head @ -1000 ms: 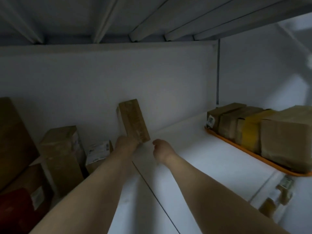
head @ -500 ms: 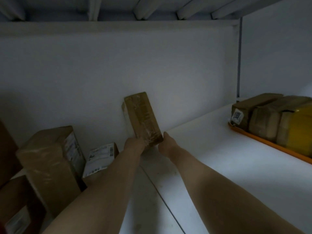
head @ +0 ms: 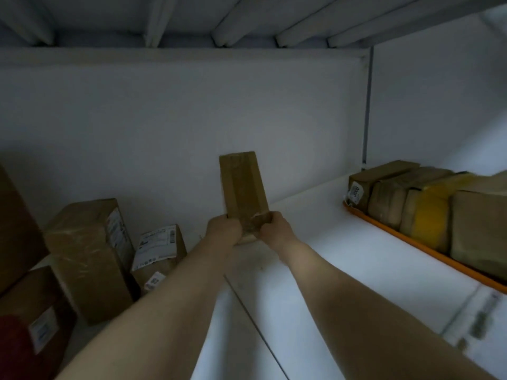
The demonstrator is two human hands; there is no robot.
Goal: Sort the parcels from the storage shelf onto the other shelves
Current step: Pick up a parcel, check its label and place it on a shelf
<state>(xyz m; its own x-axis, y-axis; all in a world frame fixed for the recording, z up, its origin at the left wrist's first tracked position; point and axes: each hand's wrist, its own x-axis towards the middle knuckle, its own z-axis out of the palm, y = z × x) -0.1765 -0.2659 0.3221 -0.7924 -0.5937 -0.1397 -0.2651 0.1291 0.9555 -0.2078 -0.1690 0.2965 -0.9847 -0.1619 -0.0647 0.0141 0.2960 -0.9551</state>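
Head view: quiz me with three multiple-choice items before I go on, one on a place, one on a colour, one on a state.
1. Where is the taped brown parcel?
A flat on the shelf board
B on the shelf above
C standing on end before the back wall

2. What colour is the rim of the tray at right?
A blue
B orange
C green

3. What are the left hand and right hand doing?
A both grip the parcel's lower end
B only the left grips it
C both hang free

Answers:
1. C, it rises upright in front of the wall.
2. B, its edge is plainly orange.
3. A, the fingers of both hands curl round its base.
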